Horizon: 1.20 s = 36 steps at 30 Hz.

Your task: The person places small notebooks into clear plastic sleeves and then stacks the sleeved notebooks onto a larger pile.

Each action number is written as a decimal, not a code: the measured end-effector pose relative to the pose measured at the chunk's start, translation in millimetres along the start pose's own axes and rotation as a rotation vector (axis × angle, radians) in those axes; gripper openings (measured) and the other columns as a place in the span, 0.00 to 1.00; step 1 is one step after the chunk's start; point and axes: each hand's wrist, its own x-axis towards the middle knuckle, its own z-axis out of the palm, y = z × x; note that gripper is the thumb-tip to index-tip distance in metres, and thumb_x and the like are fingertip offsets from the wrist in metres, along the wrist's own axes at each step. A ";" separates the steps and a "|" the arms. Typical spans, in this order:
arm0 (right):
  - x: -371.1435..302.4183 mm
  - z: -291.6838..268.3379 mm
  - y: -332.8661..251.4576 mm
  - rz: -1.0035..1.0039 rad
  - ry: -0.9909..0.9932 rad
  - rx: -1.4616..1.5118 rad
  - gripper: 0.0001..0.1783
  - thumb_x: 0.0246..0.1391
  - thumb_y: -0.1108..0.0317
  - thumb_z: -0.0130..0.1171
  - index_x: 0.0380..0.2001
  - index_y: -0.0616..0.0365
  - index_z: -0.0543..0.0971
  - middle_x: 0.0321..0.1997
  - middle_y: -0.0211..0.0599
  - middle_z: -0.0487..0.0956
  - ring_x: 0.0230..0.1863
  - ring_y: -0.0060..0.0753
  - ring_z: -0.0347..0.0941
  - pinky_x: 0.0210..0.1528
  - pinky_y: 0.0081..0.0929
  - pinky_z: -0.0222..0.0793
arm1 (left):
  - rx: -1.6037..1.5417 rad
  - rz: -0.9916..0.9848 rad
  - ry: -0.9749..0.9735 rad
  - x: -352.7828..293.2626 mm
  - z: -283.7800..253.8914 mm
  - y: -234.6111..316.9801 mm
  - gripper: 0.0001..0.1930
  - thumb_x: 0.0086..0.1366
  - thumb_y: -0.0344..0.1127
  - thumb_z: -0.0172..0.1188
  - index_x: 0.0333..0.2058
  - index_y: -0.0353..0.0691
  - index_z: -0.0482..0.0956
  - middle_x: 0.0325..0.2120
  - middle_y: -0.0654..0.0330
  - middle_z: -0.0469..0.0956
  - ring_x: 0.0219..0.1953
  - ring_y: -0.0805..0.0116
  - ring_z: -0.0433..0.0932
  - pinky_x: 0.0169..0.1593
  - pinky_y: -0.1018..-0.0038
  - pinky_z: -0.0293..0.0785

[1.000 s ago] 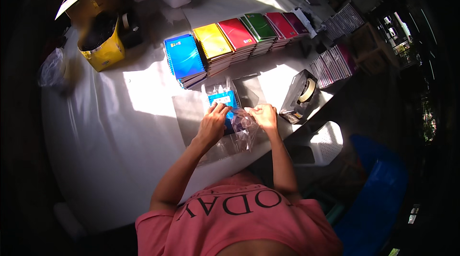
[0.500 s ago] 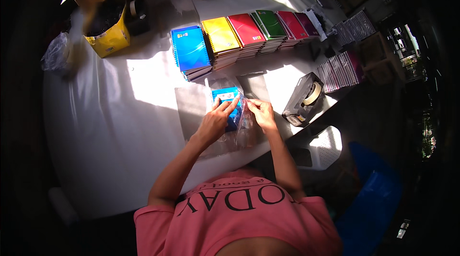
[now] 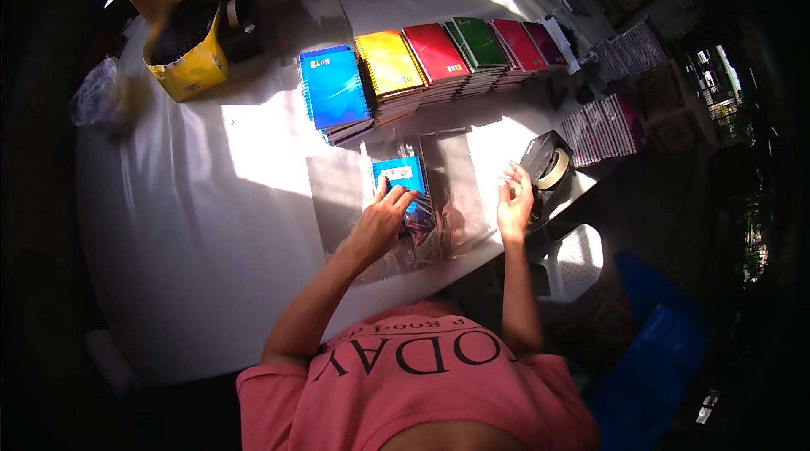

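A blue spiral notebook (image 3: 411, 171) with a white label lies in a clear plastic bag (image 3: 439, 240) on the table in front of me. My left hand (image 3: 388, 216) rests on it, fingers apart, pressing the plastic down. My right hand (image 3: 514, 205) is raised at the left side of a black tape dispenser (image 3: 540, 150), which carries a pale roll of tape (image 3: 553, 169). Its fingers are loosely bent and apart, and nothing shows between them. Whether the fingertips touch the dispenser, I cannot tell.
Beyond the bag stand stacks of spiral notebooks: blue (image 3: 335, 88), yellow (image 3: 388, 63), red (image 3: 434, 52), green (image 3: 479, 42) and more. Wrapped notebooks (image 3: 603, 129) stand behind the dispenser. A yellow box (image 3: 190, 75) sits far left; a white stool (image 3: 575, 257) is at the table's right edge.
My right hand has let go of the bag's edge and moved right to the tape dispenser. The dispenser sits turned slightly. My left hand stays on the notebook.
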 end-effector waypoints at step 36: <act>7.7 103.8 -88.6 -0.424 -1.013 -0.449 0.52 0.33 0.83 0.65 0.62 0.33 0.56 0.68 0.48 0.43 0.53 0.57 0.69 0.46 0.42 0.75 | -0.464 -0.148 0.495 -7.9 23.2 -40.4 0.28 0.48 0.53 0.66 0.49 0.54 0.75 0.65 0.43 0.41 0.67 0.44 0.42 0.65 0.54 0.45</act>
